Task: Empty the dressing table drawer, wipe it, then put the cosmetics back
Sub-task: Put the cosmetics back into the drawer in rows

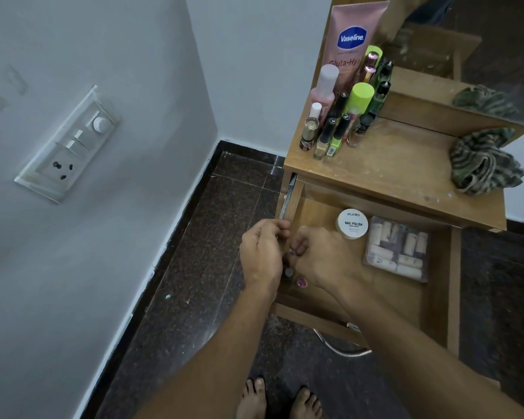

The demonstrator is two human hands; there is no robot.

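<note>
The wooden drawer (436,297) of the dressing table is pulled open. It holds a white round jar labelled nail polish (352,223) and a clear box of small tubes (397,249). My left hand (262,252) is at the drawer's left wall with its fingers pinched together; what it holds is hidden. My right hand (324,255) is curled over the drawer's left front corner, closed on a small dark bottle (294,252). Just below the hands I see a grey cap (288,272) and a pink cap (301,281).
On the tabletop (390,176) stand several cosmetics bottles (336,128) and a pink Vaseline tube (350,40). A striped cloth (481,164) lies at its right, by the mirror. A wall with a switch panel (70,143) is on the left. My bare feet are on the dark floor.
</note>
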